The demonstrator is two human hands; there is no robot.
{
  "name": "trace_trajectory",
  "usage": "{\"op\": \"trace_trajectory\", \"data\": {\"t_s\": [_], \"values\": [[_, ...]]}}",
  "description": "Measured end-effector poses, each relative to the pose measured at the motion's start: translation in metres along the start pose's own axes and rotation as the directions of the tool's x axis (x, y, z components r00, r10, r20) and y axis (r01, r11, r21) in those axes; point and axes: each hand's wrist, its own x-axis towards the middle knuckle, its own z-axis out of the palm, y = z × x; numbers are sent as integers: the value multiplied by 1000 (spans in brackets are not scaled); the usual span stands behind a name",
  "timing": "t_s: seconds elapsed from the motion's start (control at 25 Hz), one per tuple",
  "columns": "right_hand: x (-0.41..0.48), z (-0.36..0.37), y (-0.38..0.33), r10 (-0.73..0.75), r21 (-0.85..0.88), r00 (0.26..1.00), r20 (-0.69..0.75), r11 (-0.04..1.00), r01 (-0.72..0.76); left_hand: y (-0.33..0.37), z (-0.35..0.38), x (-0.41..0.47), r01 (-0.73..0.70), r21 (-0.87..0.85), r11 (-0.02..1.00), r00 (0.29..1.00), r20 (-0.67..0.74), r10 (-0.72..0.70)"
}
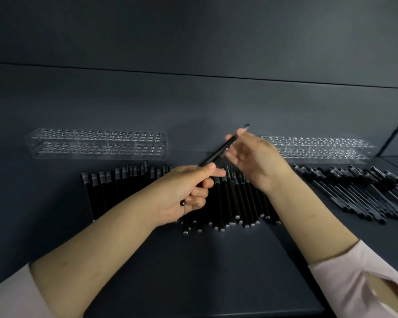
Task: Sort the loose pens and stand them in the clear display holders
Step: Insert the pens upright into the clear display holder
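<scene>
1. Nearest me are two pale sleeves (7, 294), pushed back, with bare forearms reaching out over the dark table (205, 271).
2. My left hand (186, 191) grips the lower part of one pen (216, 154), with thumb and curled fingers closed round it.
3. The pen's long axis runs diagonally from the left hand, up and away to the right. Its far tip pokes out just past the right hand (255, 157).
4. The right hand looks open, fingers loose and spread beside the upper shaft. It is blurred, so I cannot tell whether a fingertip touches the pen.
5. The pen is slim and matte black, with a small greyish tip at the far end.
6. It hangs over the middle pile (115, 191), black pens lying side by side. A second, messier pile (359, 191) lies to the right.
7. Two clear holders stand at the back. The right holder (319, 146) is just beyond the right hand, and the left holder (97, 143) is well apart to the left.
8. I see no pen standing in either holder.
9. I judge that the right hand is nearer a slot, and the pen must swing upright first.
</scene>
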Motion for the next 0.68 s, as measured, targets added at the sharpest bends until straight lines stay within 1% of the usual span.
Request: {"op": "trace_trajectory", "data": {"t_s": [0.04, 0.08, 0.12, 0.16, 0.2, 0.24, 0.32, 0.4, 0.48, 0.56, 0.6, 0.64, 0.68], "values": [[3, -6, -6, -40, 74, 994, -102, 996, 48, 0, -1, 1, -3, -23, 1000, 1000, -13, 3], [6, -13, -14, -76, 104, 977, -200, 990, 98, 1, -1, 2, -7, -59, 998, 1000, -27, 6], [9, -21, -20, -101, 80, 957, -273, 989, 127, 1, -2, 4, -9, -105, 994, 999, -41, 5], [10, -28, -25, -109, 4, 945, -309, 993, 116, 1, -3, 5, -10, -153, 988, 999, -53, 2], [10, -34, -28, -94, -114, 947, -307, 992, 61, 2, -3, 5, -12, -189, 982, 998, -62, 0], [9, -37, -27, -57, -262, 960, -274, 965, -17, 2, -4, 6, -19, -208, 978, 997, -73, 4], [5, -35, -19, 35, -540, 983, -182, 831, -130, 1, -6, 7, -53, -203, 978, 994, -102, 33], [1, -30, -7, 56, -709, 991, -122, 694, -126, 2, -8, 7, -100, -172, 980, 989, -126, 79], [-1, -26, 0, 10, -807, 996, -93, 585, -81, 3, -6, 7, -133, -158, 979, 983, -147, 110], [-3, -23, 1, -63, -877, 994, -84, 478, -44, 5, -4, 7, -145, -192, 971, 979, -169, 113], [-4, -21, -2, -104, -889, 992, -74, 457, -19, 6, -3, 7, -151, -208, 966, 977, -179, 115], [-6, -18, -5, -121, -870, 991, -57, 493, 10, 7, -2, 7, -163, -208, 964, 975, -185, 125], [-9, -13, -9, -101, -806, 994, -32, 591, 34, 8, -1, 8, -177, -191, 965, 972, -186, 142]]}}
